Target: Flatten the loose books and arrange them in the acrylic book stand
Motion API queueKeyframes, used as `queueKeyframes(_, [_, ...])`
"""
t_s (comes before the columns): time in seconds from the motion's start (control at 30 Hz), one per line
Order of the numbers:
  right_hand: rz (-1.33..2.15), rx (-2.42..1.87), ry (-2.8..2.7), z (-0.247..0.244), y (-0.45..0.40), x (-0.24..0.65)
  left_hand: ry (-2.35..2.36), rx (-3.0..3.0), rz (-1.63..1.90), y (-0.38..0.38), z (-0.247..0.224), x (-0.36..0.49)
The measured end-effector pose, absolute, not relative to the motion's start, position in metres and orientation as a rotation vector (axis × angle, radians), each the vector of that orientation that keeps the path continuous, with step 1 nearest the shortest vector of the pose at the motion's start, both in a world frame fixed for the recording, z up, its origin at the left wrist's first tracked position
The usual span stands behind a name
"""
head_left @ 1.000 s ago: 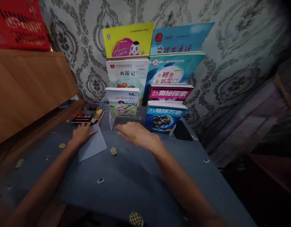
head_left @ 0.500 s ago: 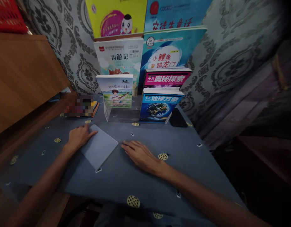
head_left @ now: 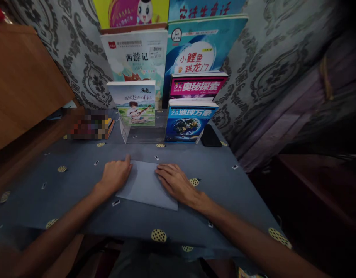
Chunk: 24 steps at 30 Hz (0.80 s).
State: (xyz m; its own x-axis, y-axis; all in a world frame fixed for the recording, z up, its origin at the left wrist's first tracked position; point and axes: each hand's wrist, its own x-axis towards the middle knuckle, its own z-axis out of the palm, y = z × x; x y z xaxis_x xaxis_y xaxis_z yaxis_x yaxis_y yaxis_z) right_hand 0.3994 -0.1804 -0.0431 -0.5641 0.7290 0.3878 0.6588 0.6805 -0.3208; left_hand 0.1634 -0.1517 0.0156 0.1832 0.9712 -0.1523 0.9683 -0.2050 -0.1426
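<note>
Pale paper sheet point(head_left: 146, 187), mid-counter point(head_left: 79, 166) toward front edge, could skew or crease if left hand point(head_left: 116, 175) and open, palm-down right hand point(head_left: 176, 183) press unevenly. Left fingers bunched, undersides hidden, can't tell if pinching; pile point(head_left: 89, 127) near left rear corner pixelated, rear book point(head_left: 207, 11) cut off.
</note>
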Motion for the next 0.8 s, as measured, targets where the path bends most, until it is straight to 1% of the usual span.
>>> queueKeyframes(0.07, [0.21,-0.956,-2.437,-0.042,-0.185,0.394,-1.824,-2.44,0.24,-0.163,0.011,0.172])
queueKeyframes(0.17, [0.27,-0.817,-2.498,-0.042,-0.19,0.387,-1.396,-2.76,-0.049,-0.176,-0.009,0.179])
queueKeyframes(0.23, [0.304,-0.808,-2.509,-0.042,-0.19,0.386,-1.166,-2.896,-0.224,-0.179,-0.024,0.179])
queueKeyframes(0.3, [0.312,-0.857,-2.491,-0.044,-0.187,0.388,-1.105,-2.915,-0.299,-0.178,-0.035,0.177])
queueKeyframes(0.47, [0.31,-1.021,-2.418,-0.051,-0.168,0.407,-1.297,-2.795,-0.212,-0.164,-0.032,0.171])
queueKeyframes(0.6, [0.333,-1.055,-2.404,-0.053,-0.156,0.42,-1.436,-2.714,-0.1,-0.154,-0.024,0.168])
queueKeyframes(0.7, [0.329,-1.049,-2.396,-0.054,-0.154,0.422,-1.398,-2.725,-0.1,-0.154,-0.027,0.166])
queueKeyframes(0.8, [0.324,-1.046,-2.377,-0.054,-0.154,0.42,-1.194,-2.846,-0.126,-0.163,-0.033,0.162])
